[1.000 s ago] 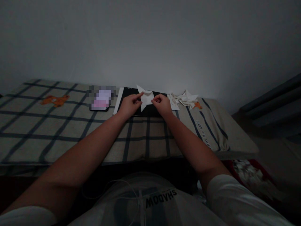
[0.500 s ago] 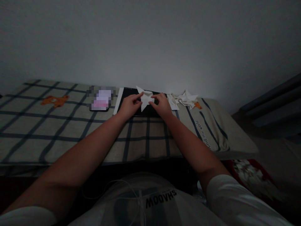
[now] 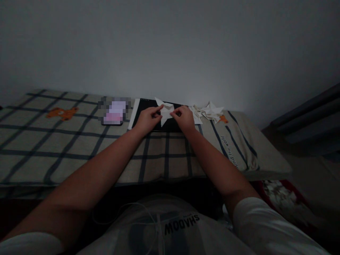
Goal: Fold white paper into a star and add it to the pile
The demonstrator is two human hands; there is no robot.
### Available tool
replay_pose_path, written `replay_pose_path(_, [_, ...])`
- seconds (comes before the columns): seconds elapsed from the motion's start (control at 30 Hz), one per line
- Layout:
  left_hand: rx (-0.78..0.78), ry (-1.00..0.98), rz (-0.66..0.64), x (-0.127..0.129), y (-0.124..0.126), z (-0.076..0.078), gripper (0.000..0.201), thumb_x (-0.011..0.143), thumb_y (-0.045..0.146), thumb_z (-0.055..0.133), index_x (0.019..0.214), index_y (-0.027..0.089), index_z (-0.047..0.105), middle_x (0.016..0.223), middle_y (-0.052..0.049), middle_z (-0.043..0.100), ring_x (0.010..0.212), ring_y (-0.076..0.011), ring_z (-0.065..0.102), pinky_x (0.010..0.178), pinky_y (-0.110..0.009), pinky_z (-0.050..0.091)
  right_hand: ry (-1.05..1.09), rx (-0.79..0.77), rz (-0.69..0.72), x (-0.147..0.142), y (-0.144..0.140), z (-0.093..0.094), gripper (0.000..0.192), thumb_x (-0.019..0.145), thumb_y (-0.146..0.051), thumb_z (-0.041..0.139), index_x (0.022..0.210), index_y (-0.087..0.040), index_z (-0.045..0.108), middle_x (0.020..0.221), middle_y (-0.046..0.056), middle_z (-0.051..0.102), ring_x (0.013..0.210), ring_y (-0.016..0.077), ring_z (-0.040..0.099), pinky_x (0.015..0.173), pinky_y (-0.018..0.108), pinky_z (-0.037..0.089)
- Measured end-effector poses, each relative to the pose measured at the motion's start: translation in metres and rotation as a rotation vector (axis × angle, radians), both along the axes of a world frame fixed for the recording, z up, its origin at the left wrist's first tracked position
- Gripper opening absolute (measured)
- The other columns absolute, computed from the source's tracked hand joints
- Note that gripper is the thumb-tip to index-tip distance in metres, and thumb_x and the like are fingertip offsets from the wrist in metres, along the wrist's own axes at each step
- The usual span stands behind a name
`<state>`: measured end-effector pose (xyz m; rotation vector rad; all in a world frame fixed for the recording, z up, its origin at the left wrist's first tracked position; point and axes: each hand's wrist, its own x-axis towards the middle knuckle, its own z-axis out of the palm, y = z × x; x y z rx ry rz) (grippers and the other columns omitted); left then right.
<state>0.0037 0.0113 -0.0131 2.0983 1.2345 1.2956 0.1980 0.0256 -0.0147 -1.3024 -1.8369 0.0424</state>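
A white folded paper shape with pointed corners lies on a black board at the far side of the checked bed cover. My left hand pinches the paper's left side with thumb and forefinger. On the paper's right side my right hand pinches it the same way. Both forearms stretch forward over the cover.
A pile of folded white paper stars lies just right of the board. A phone with a lit screen rests to the left of the board. A plain wall stands behind. A dark red bundle sits on the floor at the right.
The paper shape has shifted and turned slightly between my fingers; my right fingertips moved in toward its middle and back a little. My arms stay in place.
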Motion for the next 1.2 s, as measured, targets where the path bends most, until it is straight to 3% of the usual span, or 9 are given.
replay_pose_path(0.13, [-0.065,-0.056,0.017,0.001,-0.001,-0.001,0.05,0.075,0.02,0.067,0.125,0.015,0.063,0.097,-0.006,0.069,0.076,-0.0135,0.063,0.082,-0.03,0.051,-0.129,0.043,-0.031,-0.004,-0.007,0.004,0.016,0.089,-0.028,0.057,0.079,-0.018,0.065,0.085,0.006,0.063,0.083,0.0192,0.054,0.076,0.032,0.04])
replay_pose_path(0.3, [-0.193,-0.277,-0.021,0.003,0.006,-0.008,0.052,0.073,0.02,0.069,0.124,0.012,0.064,0.099,-0.01,0.072,0.084,-0.0177,0.067,0.086,-0.034,0.052,-0.342,0.148,-0.039,-0.011,-0.016,0.009,0.021,0.093,-0.023,0.048,0.087,-0.017,0.067,0.09,0.009,0.064,0.093,0.0216,0.053,0.079,0.032,0.039])
replay_pose_path(0.43, [-0.223,-0.297,0.011,0.003,0.009,-0.009,0.05,0.07,0.02,0.071,0.119,0.012,0.066,0.093,-0.009,0.073,0.08,-0.0173,0.067,0.084,-0.034,0.052,-0.445,0.207,-0.034,-0.014,-0.018,0.01,0.021,0.093,-0.024,0.048,0.087,-0.017,0.067,0.092,0.01,0.064,0.094,0.0235,0.051,0.075,0.034,0.037])
replay_pose_path(1.2, [-0.193,-0.414,0.114,0.007,0.007,-0.004,0.047,0.07,0.015,0.068,0.116,0.013,0.066,0.088,-0.006,0.071,0.075,-0.0148,0.065,0.076,-0.03,0.054,-0.497,0.254,0.177,-0.019,-0.028,0.015,0.033,0.099,-0.034,0.039,0.089,-0.023,0.069,0.093,0.006,0.07,0.095,0.0247,0.047,0.077,0.04,0.029])
